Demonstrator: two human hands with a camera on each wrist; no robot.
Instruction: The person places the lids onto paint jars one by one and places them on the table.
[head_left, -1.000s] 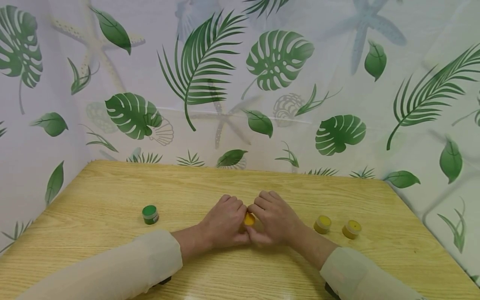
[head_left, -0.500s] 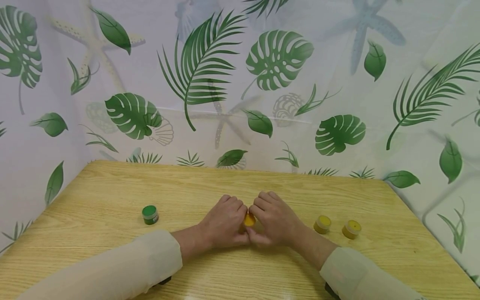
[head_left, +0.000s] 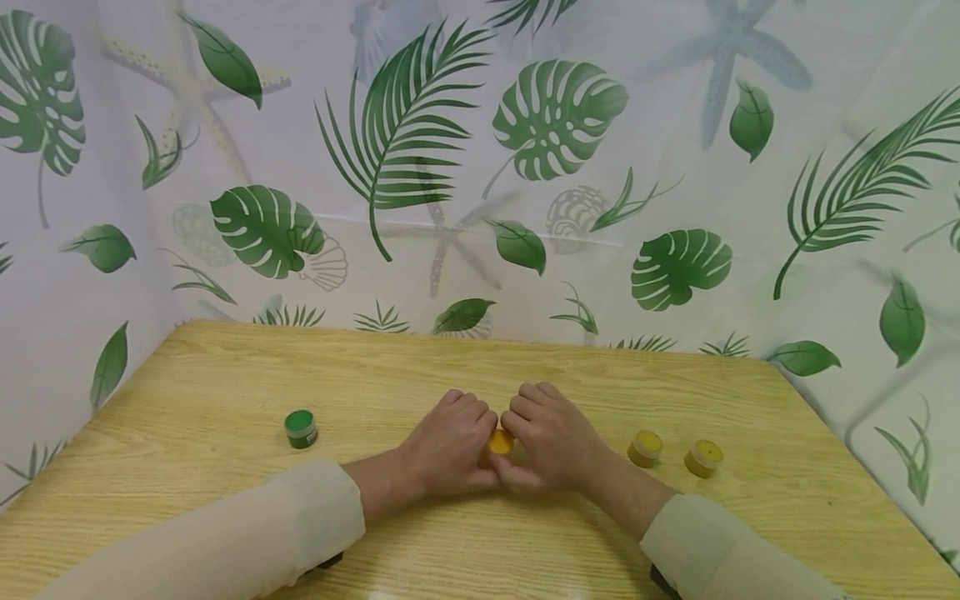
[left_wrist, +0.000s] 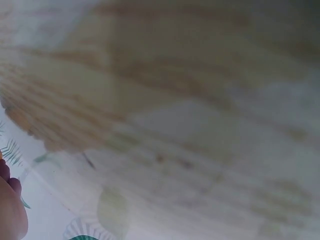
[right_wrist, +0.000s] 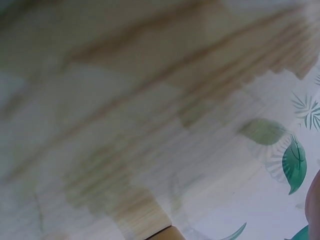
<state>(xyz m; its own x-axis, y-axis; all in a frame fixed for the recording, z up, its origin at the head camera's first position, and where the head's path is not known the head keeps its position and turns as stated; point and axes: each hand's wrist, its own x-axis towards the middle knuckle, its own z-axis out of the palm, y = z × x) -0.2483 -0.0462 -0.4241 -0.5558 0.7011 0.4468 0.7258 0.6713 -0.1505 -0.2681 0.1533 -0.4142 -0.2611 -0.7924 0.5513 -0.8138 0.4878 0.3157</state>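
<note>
Both hands meet near the middle of the wooden table (head_left: 420, 542) in the head view. Between them is a small orange jar (head_left: 501, 443), its round orange top showing in the gap. The left hand (head_left: 452, 442) grips its left side with curled fingers, thumb along the near side. From the right, the right hand (head_left: 553, 442) grips it the same way, thumb tips close together in front. Fingers cover most of the jar's sides. In the left wrist view only part of the left hand (left_wrist: 11, 210) shows at the lower left edge.
A small green jar (head_left: 301, 429) stands to the left of the hands. Two yellow jars, a nearer-in one (head_left: 645, 449) and an outer one (head_left: 702, 459), stand to the right. Behind the table hangs a leaf-printed white curtain (head_left: 465, 275).
The fingers shift very slightly apart at the jar's far side, and a little more of its orange top shows. The other jars stay where they were.
</note>
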